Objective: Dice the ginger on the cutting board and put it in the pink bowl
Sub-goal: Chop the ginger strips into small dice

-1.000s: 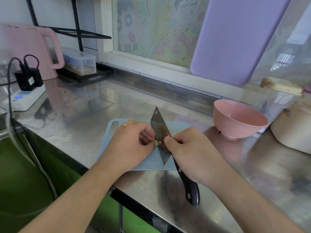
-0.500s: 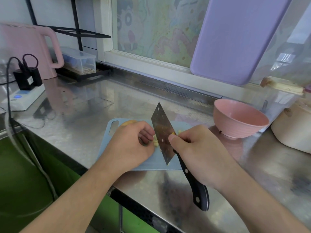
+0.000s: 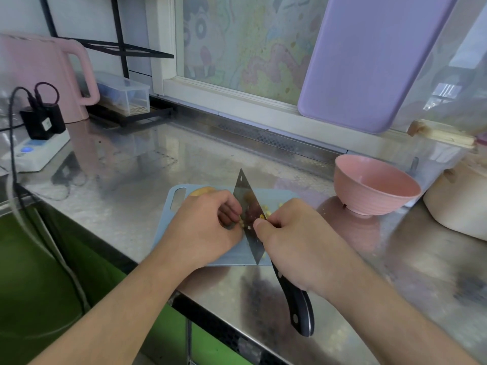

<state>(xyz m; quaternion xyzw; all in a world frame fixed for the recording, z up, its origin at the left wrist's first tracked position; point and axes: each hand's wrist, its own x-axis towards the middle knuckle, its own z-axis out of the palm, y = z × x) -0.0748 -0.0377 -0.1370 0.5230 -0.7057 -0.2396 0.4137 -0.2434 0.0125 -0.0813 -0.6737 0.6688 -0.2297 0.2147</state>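
A pale blue cutting board (image 3: pixel 179 198) lies near the counter's front edge. My left hand (image 3: pixel 205 227) is curled over ginger strips on it, fingertips against the cleaver blade. My right hand (image 3: pixel 295 241) grips the black-handled cleaver (image 3: pixel 250 222), thumb on the blade, edge down on the board. Small diced ginger bits (image 3: pixel 267 210) lie right of the blade. An uncut ginger piece (image 3: pixel 201 191) shows behind my left hand. The pink bowl (image 3: pixel 374 188) stands to the right of the board; nothing shows inside it.
A lilac board (image 3: pixel 369 61) leans at the window. A beige pot (image 3: pixel 458 206) sits far right, a pink kettle (image 3: pixel 39 75), a clear box (image 3: pixel 123 93) and a power strip (image 3: pixel 34 151) with cables far left. The steel counter's front edge (image 3: pixel 210 309) runs just below the board.
The cleaver rose half a second ago and has come back down onto the board beside my left fingers. My left hand stays on the ginger.
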